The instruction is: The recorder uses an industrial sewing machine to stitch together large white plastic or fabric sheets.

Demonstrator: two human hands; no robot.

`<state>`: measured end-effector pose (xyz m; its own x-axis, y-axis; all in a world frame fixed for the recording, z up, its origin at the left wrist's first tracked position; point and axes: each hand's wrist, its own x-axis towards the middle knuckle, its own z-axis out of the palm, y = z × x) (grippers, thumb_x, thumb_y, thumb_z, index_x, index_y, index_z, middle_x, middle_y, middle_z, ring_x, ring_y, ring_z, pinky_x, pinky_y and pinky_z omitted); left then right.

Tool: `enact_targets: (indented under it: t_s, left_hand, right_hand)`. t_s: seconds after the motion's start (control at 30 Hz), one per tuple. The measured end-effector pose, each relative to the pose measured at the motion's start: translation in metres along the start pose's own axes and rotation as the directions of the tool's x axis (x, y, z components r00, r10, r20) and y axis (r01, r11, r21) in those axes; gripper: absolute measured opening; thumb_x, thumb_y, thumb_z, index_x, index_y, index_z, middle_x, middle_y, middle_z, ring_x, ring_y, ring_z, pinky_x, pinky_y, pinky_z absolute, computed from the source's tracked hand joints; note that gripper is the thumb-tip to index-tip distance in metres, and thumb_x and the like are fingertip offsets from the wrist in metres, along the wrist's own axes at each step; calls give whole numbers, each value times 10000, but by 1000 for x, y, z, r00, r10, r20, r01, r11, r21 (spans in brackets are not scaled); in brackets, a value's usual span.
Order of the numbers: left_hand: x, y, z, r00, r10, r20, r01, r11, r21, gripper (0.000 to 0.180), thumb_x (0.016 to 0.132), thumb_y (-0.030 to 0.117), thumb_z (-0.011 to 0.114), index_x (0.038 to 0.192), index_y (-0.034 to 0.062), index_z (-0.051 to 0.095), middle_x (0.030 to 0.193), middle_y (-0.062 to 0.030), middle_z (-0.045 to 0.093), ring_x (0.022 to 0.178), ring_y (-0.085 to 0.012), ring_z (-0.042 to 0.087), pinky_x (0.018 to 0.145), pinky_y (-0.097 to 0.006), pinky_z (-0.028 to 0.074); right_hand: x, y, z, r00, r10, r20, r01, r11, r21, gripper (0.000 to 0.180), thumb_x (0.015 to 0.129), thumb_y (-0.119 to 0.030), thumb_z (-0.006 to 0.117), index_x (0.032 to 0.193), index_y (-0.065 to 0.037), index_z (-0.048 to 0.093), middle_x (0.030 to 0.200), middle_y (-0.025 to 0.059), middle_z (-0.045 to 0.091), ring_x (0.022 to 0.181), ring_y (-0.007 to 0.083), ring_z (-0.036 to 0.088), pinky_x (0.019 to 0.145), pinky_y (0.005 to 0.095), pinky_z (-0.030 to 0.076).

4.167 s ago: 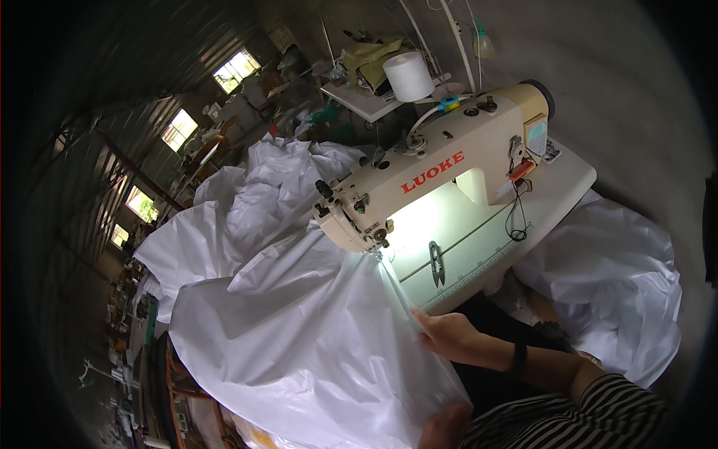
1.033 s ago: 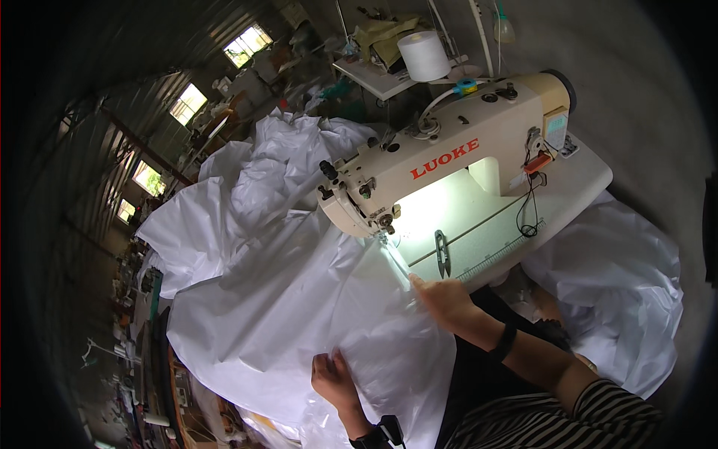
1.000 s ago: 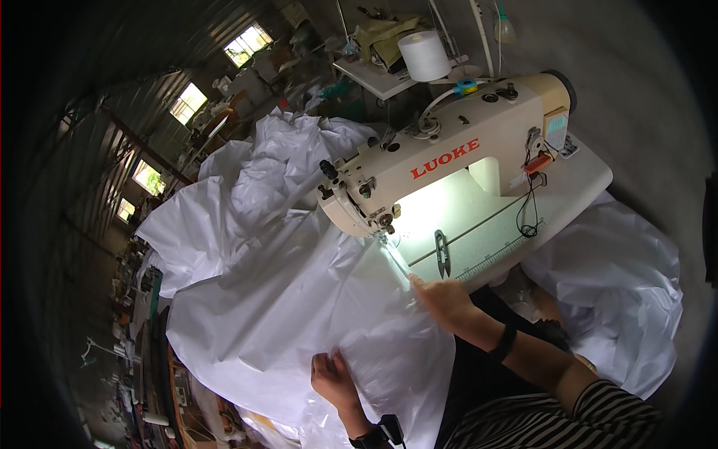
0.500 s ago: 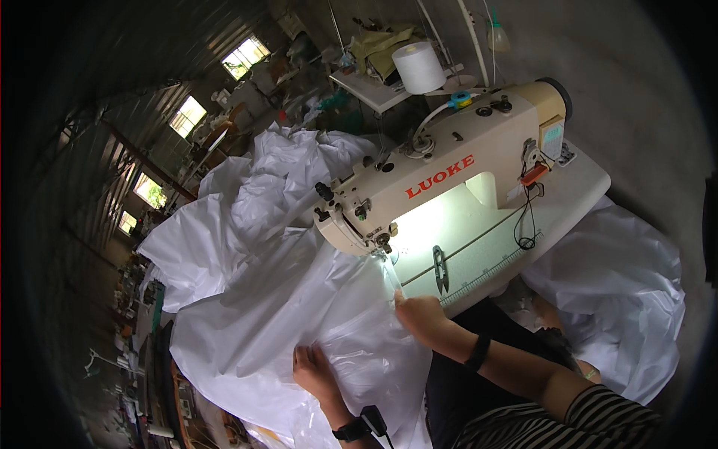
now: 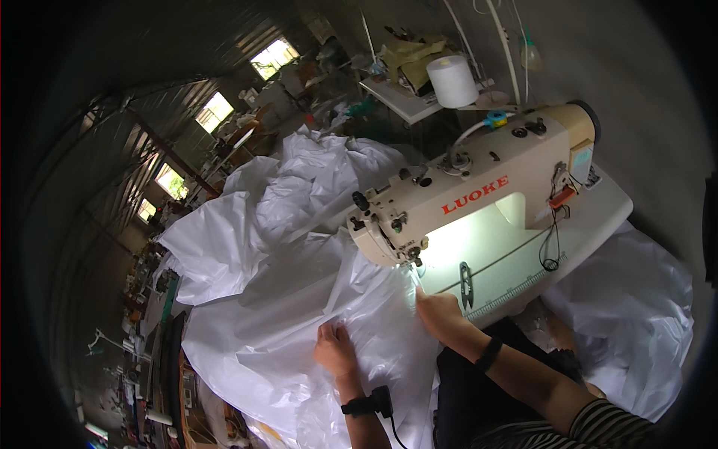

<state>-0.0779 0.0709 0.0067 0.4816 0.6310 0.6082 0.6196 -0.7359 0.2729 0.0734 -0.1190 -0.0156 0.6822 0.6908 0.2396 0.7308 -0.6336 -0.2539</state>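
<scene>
A large white plastic-like sheet (image 5: 254,314) lies crumpled over the work area, and one edge of it runs to the needle end of a sewing machine (image 5: 479,179). Close in front of the presser foot, my right hand (image 5: 441,314) is closed on that edge, fingertips pinching it. Lower and to the left, my left hand (image 5: 335,350) is curled into the sheet and grips a fold; its fingertips are partly hidden. Dark thread snips (image 5: 467,286) lie on the lit machine bed, right of my right hand.
More white sheeting (image 5: 628,314) hangs off the right side of the machine table (image 5: 591,224). Behind the machine are a white thread cone (image 5: 453,82) and a small side table (image 5: 400,101). A black cord (image 5: 552,262) dangles onto the bed. Cluttered shelves line the left.
The whole view has shifted, so the machine appears farther right and slightly lower. Both hands are closer to the needle, still holding the sheet.
</scene>
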Motion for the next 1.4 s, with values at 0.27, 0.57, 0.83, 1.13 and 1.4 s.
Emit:
enact_targets:
  t_s: [0.27, 0.57, 0.83, 1.13, 1.4]
  left_hand:
    - [-13, 108, -18, 856, 498, 140, -445, 847, -292, 475, 827, 116, 694, 1285, 85, 572, 1377, -105, 568, 1095, -325, 616, 918, -431, 484]
    - [9, 41, 67, 868, 381, 320, -357, 925, -133, 531, 980, 389, 520, 1444, 133, 478, 1531, -46, 430, 1423, -255, 380, 1176, -482, 252]
    - [4, 54, 64, 871, 363, 331, -323, 931, -173, 524, 984, 376, 522, 1445, 133, 470, 1538, -42, 417, 1436, -240, 359, 1182, -474, 244]
    - [10, 55, 76, 876, 380, 297, -330, 922, -204, 518, 989, 372, 514, 1439, 118, 475, 1522, -60, 438, 1427, -250, 371, 1173, -480, 257]
    - [2, 96, 51, 813, 529, 242, -433, 828, -357, 430, 931, 160, 512, 1357, 117, 555, 1474, -49, 498, 1371, -252, 454, 1154, -485, 302]
  right_hand:
    - [-4, 8, 3, 998, -48, 29, 51, 990, -134, 424, 864, -113, 568, 1260, 40, 560, 663, 60, 683, 584, 222, 690, 475, 338, 501]
    - [5, 3, -2, 998, -61, -11, 61, 998, -6, 353, 881, -96, 547, 1204, 43, 579, 678, 100, 685, 616, 258, 701, 532, 367, 536]
    - [-1, 15, 2, 997, -82, -11, 82, 995, -60, 403, 876, -123, 558, 1246, 37, 569, 687, 83, 694, 618, 243, 703, 536, 364, 531]
    - [4, 14, 3, 999, -45, -6, 45, 996, -71, 401, 892, -128, 546, 1262, 24, 559, 673, 88, 687, 612, 261, 696, 540, 369, 527]
    - [-9, 6, 1, 1000, 26, 3, -26, 999, -21, 256, 878, -107, 557, 1106, 1, 591, 696, 135, 681, 641, 299, 693, 568, 407, 538]
